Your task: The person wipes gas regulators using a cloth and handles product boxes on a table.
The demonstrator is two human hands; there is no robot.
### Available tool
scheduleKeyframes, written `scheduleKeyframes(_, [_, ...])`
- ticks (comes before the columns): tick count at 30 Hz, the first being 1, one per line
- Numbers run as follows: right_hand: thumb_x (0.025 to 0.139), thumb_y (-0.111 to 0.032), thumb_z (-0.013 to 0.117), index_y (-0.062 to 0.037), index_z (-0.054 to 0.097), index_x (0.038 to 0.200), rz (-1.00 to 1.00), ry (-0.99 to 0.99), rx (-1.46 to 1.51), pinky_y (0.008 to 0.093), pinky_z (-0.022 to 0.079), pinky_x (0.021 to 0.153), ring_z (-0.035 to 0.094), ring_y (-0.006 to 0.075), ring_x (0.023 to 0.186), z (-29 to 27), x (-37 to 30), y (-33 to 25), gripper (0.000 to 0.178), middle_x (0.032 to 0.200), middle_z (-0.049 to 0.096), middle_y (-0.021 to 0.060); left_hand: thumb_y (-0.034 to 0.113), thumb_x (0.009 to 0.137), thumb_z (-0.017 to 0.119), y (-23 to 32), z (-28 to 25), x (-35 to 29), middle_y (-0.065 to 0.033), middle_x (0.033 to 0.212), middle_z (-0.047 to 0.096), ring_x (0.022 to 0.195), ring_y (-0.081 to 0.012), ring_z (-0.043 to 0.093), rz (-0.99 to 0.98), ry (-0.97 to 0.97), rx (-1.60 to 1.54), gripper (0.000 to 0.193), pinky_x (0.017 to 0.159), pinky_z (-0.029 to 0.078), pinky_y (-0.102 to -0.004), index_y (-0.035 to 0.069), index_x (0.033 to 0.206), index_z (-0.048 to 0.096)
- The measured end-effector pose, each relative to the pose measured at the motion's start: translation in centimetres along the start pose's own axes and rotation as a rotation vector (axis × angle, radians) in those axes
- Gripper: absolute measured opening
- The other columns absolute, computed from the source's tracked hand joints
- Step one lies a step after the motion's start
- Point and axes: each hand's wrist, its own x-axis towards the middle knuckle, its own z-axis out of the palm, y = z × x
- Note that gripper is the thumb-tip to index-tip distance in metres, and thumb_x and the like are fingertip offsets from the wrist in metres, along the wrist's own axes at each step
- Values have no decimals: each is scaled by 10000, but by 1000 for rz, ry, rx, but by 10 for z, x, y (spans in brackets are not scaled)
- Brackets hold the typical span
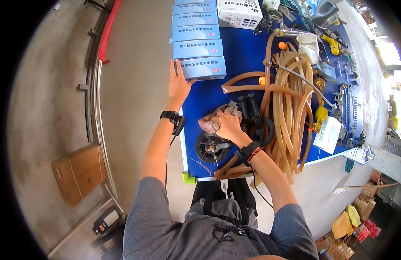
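Pink rag (pixel 212 120) bunched under right hand (pixel 228 125) fingers.

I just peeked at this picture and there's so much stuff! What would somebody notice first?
Probably the big tangle of tan rubber hoses heaped on the right side of the bright blue table. Next, the row of light blue boxes along the table's left edge, where the left hand lies flat against the nearest box. In the middle, the right hand presses a pinkish rag beside a black part.
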Motion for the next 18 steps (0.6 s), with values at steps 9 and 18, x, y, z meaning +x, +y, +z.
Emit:
scheduleKeyframes(9, [679, -131, 597, -173, 672, 847, 17, 47, 86, 403, 480, 685, 570, 302, 865, -5, 1, -1, 188, 851, 616, 71, 258, 687, 761, 5, -18, -2, -212, 1438, 182, 1270, -378, 305, 15, 28, 111, 924, 993, 334, -442, 68, 1401, 207])
scheduleKeyframes(18, [669, 43, 608, -27, 588, 898, 334, 352, 1485, 314, 469, 754, 582, 163, 843, -53, -19, 17, 240, 863, 609, 33, 316, 719, 734, 8, -88, -70, -171, 1382, 340, 1245, -372, 347, 51, -459, -95, 794, 1000, 319, -418, 103, 1358, 313])
